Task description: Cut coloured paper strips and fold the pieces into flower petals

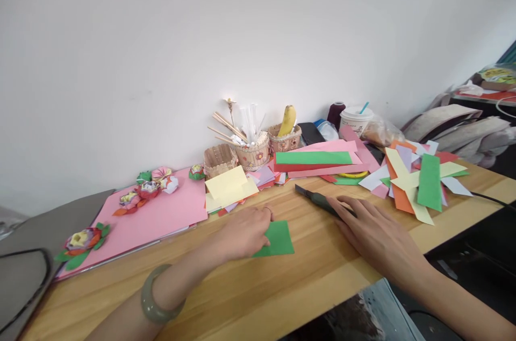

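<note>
The person's left hand is bent over a green paper piece on the wooden tabletop, its fingers curled and its fingertips down on the sheet; whether they pinch it or only press cannot be told. The paper lies flat, its visible part reaching out to the right from under that hand. Its near edge runs roughly left to right, but the covered end leaves the full length and long axis unclear.

The right hand lies over the handle of a dark-green-handled knife, fingers stretched forward; how firmly they close on it does not show. The knife's long axis runs diagonally, from the handle under the fingers to a blade pointing left and away from the person. The paper sits to the left of the right hand and nearer the person than the blade, with wood between them. The left hand is clearly nearer the paper.
</note>
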Tool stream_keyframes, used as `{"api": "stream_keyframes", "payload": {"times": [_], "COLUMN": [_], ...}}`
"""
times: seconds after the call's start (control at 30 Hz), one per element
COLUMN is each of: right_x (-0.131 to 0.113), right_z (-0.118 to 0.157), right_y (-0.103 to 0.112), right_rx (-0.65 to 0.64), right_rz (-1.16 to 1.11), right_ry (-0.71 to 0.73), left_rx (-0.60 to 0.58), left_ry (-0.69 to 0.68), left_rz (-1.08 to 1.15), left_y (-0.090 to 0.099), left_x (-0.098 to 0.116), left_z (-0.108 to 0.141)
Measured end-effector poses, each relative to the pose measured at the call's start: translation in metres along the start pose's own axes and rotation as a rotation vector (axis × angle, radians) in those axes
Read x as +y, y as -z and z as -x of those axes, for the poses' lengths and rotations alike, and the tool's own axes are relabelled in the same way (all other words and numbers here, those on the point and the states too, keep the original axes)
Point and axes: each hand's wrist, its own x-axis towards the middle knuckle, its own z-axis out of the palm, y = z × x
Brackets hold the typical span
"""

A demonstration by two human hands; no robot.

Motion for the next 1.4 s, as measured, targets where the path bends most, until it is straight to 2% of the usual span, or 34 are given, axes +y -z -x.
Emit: {"api": "stream_keyframes", "payload": {"times": [0.13,0.3,0.37,0.47,0.57,0.77,0.93,1.07,1.2,1.3,1.4], "right_x": [-0.001,0.003,0.006,0.014,0.023,0.033,0.039,0.045,0.048,0.053,0.065], "right_z": [-0.006,-0.013,-0.020,-0.037,-0.060,-0.099,-0.113,-0.121,-0.128,-0.133,-0.141], "right_y": [0.002,0.006,0.006,0.007,0.005,-0.014,-0.031,-0.036,-0.037,-0.032,-0.022], "right_rx": [0.012,0.027,0.041,0.055,0.044,-0.089,-0.146,-0.153,-0.235,-0.278,-0.268], "right_rz": [-0.036,-0.093,-0.108,-0.118,-0.126,-0.141,-0.167,-0.202,-0.247,-0.274,-0.280], "right_ry": [0.007,-0.018,-0.033,-0.066,-0.093,-0.030,-0.023,-0.075,-0.091,-0.171,-0.308], "left_rx": [0.058,0.286,0.278,0.210,0.209,0.204,0.196,0.185,0.173,0.176,0.175], "left_ry": [0.088,0.345,0.367,0.339,0.343,0.319,0.308,0.308,0.292,0.287,0.285], "left_rz": [-0.067,-0.266,-0.321,-0.361,-0.385,-0.390,-0.378,-0.363,-0.352,-0.349,-0.346], "left_y": [0.015,0.047,0.053,0.053,0.051,0.050,0.048,0.047,0.046,0.045,0.046], "left_x": [-0.010,-0.019,-0.019,-0.017,-0.015,-0.016,-0.018,-0.018,-0.019,-0.020,-0.020], "left_z": [0.003,0.013,0.016,0.018,0.018,0.015,0.012,0.012,0.012,0.012,0.012]}}
